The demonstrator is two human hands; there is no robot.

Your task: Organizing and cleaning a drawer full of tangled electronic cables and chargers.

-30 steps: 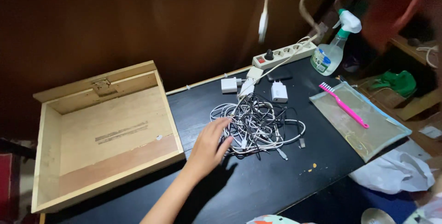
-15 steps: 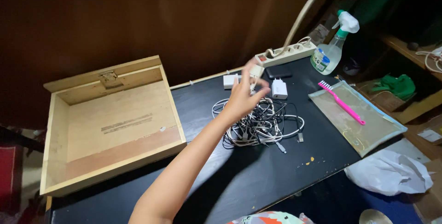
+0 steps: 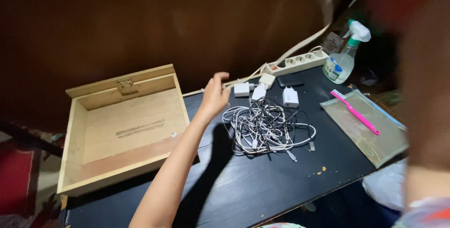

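Observation:
My left hand (image 3: 215, 94) hovers above the black table (image 3: 262, 181), fingers loosely curled with nothing in them. It is between the open wooden box (image 3: 117, 175) and a tangle of black and white cables (image 3: 267, 127), close to a white charger plug (image 3: 243, 89). Two more white plugs (image 3: 290, 97) lie behind the tangle. My right arm (image 3: 424, 92) is a large blur along the right edge, and its hand is lost in the blur at the top.
A white power strip (image 3: 300, 61) and a spray bottle (image 3: 344, 61) stand at the back right. A pink brush (image 3: 356, 113) lies on a clear zip pouch (image 3: 375, 139). A white plastic bag (image 3: 382, 188) is below the table's right edge.
My left hand rose from the cable tangle, then drew back left towards the box. My blurred right arm has come across the right side of the view.

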